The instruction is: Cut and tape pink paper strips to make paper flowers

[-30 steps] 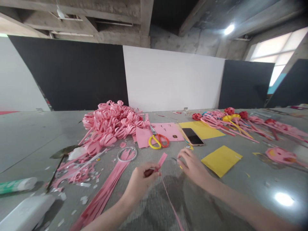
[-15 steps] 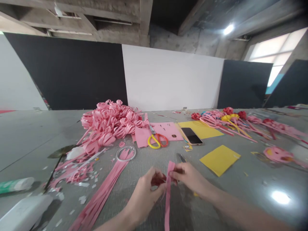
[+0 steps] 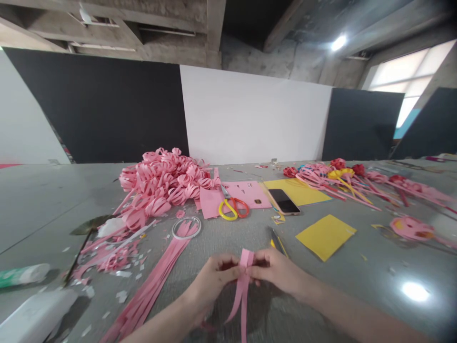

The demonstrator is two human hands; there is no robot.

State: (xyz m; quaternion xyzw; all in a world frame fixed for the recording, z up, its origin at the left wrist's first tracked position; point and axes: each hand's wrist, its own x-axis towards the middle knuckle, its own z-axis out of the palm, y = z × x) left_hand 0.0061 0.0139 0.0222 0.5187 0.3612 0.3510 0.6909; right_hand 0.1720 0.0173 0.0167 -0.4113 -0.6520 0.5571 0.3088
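Observation:
Low in the middle of the head view, both hands pinch pink paper strips (image 3: 243,290) near their upper end. My left hand (image 3: 219,275) grips from the left, thumb on the front of the paper. From the right, my right hand (image 3: 269,270) pinches the same spot, its fingers partly behind the strips. Two tails hang down from the hands, spread slightly apart. A utility knife (image 3: 276,242) with yellow on its handle lies just beyond the right hand. To the left, a bundle of long pink strips (image 3: 153,290) runs through a roll of tape (image 3: 174,232).
Scissors (image 3: 233,209) with yellow and red handles lie on pink paper (image 3: 252,194). Behind are a phone (image 3: 284,202), yellow paper (image 3: 326,237) and a heap of curled pink paper (image 3: 160,181). Paper flowers (image 3: 332,177) lie right. A glue tube (image 3: 26,275) and white box (image 3: 37,312) stand left.
The hands have come closer together at the paper. A second strip tail now shows beside the first. My right hand has moved lower, uncovering more of the utility knife.

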